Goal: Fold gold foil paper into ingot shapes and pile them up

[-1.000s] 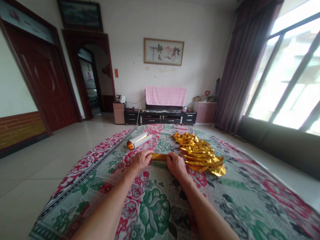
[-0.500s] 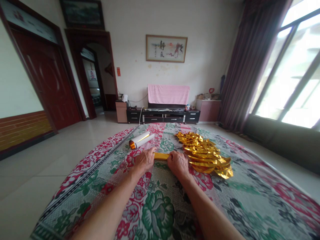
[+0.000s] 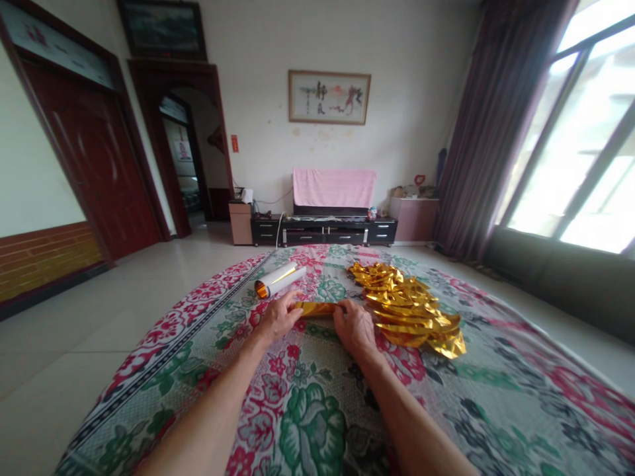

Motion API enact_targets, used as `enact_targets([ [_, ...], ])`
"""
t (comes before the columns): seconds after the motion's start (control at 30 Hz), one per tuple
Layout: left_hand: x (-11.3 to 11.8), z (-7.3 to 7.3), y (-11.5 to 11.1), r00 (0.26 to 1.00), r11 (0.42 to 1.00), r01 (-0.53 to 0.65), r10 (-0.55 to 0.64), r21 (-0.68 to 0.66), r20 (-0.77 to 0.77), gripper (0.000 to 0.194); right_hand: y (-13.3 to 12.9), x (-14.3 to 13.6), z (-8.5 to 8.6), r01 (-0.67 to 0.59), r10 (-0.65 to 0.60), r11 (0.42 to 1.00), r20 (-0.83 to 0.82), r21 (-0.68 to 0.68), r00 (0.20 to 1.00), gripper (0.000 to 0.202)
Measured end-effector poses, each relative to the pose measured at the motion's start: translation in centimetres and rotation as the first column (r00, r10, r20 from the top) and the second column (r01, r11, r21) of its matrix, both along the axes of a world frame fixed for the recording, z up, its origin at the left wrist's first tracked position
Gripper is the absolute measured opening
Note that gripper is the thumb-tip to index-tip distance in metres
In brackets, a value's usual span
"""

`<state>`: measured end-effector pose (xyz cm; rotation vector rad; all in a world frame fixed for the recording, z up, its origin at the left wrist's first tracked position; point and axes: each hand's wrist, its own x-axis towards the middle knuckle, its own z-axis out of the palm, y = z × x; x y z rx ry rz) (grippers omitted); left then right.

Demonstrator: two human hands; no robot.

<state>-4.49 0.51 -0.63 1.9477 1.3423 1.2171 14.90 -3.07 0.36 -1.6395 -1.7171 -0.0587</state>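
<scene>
A flat folded strip of gold foil paper (image 3: 318, 309) stretches between my two hands, low over the table. My left hand (image 3: 278, 318) pinches its left end, thumb toward the strip. At the other end, my right hand (image 3: 355, 325) has its fingers closed over the strip. To the right of my right hand lies a heap of folded gold foil pieces (image 3: 414, 307), spread in an overlapping row. Beyond my left hand rests a loose roll of gold foil paper (image 3: 280, 280), white on the outside and gold inside.
A flowered cloth in red, green and grey covers the round table (image 3: 312, 423). Across the floor stands a low black cabinet (image 3: 307, 235), with a pink towel (image 3: 335, 187) draped over something above it. A doorway opens at the left; a curtained window is on the right.
My left hand has shifted left along the strip, so a longer stretch of gold foil shows between my hands. My right hand has stayed nearly in place.
</scene>
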Motion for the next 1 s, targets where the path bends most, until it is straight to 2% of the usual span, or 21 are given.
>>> enact_targets([
  [0.1,0.3,0.4,-0.3,0.992,1.0,-0.019,0.017,0.023,0.122,0.046,0.3,-0.1,-0.1,-0.059,0.062,0.998,-0.093,0.033,0.994,0.023],
  [0.2,0.6,0.7,-0.5,0.976,1.0,-0.017,0.02,-0.016,0.217,0.048,0.8,-0.1,-0.4,-0.1,0.111,0.993,-0.194,0.065,0.975,0.024],
  [0.3,0.8,0.6,-0.3,0.966,0.998,-0.011,0.029,-0.069,0.256,0.049,1.1,-0.2,-0.7,-0.097,0.103,0.995,-0.261,0.037,0.96,0.028],
  [0.37,0.7,0.3,0.0,0.964,0.996,-0.035,0.057,-0.087,0.261,0.048,1.1,-0.2,-0.7,-0.079,0.093,0.995,-0.259,0.066,0.961,0.032],
  [0.43,0.7,-0.2,0.3,0.958,0.993,-0.066,0.092,-0.103,0.271,0.046,0.8,-0.3,-0.6,-0.095,0.129,0.981,-0.197,0.172,0.972,0.036],
  [0.5,0.5,-0.5,0.6,0.949,0.989,-0.078,0.114,-0.128,0.295,0.045,0.3,-0.4,-0.3,-0.197,0.225,0.942,-0.077,0.271,0.971,0.037],
  [0.6,0.4,-0.7,0.9,0.931,0.984,-0.048,0.107,-0.173,0.35,0.047,-0.5,-0.6,0.2,-0.378,0.369,0.893,0.084,0.246,0.926,0.032],
  [0.73,0.5,-0.6,1.0,0.915,0.979,0.0,0.083,-0.206,0.396,0.05,-1.0,-0.9,0.4,-0.438,0.411,0.883,0.172,0.169,0.895,0.029],
  [0.8,0.5,-0.5,0.9,0.932,0.977,-0.007,0.085,-0.215,0.353,0.049,-0.9,-0.9,0.4,-0.437,0.409,0.889,0.187,0.14,0.893,0.02],
  [0.87,0.5,-0.4,0.8,0.97,0.981,-0.056,0.097,-0.187,0.222,0.045,-0.8,-0.9,0.2,-0.439,0.411,0.891,0.202,0.115,0.889,0.014],
  [0.93,0.5,0.0,0.5,0.99,0.986,-0.141,0.142,-0.09,0.012,0.039,-0.6,-0.7,0.0,-0.445,0.418,0.891,0.216,0.092,0.882,0.015],
  [1.0,0.5,0.5,0.1,0.957,0.975,-0.216,0.223,0.055,-0.187,0.035,-0.6,-0.6,-0.2,-0.452,0.428,0.89,0.229,0.061,0.874,0.015],
])
